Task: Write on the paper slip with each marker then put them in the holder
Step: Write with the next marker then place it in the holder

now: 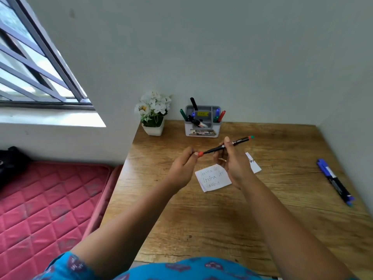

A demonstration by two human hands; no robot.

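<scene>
While raised above the wooden desk [222, 209], held one black marker [226, 146] between both: left hand [182, 168] pinching its red cap [200, 154], right hand [234, 164] clamped round the barrel. Lay just beneath the hands, the written paper slip [213, 177]. Stood beyond them, the grey holder [202, 123] with markers. Lay well right of the right hand, blue markers [334, 181].
</scene>
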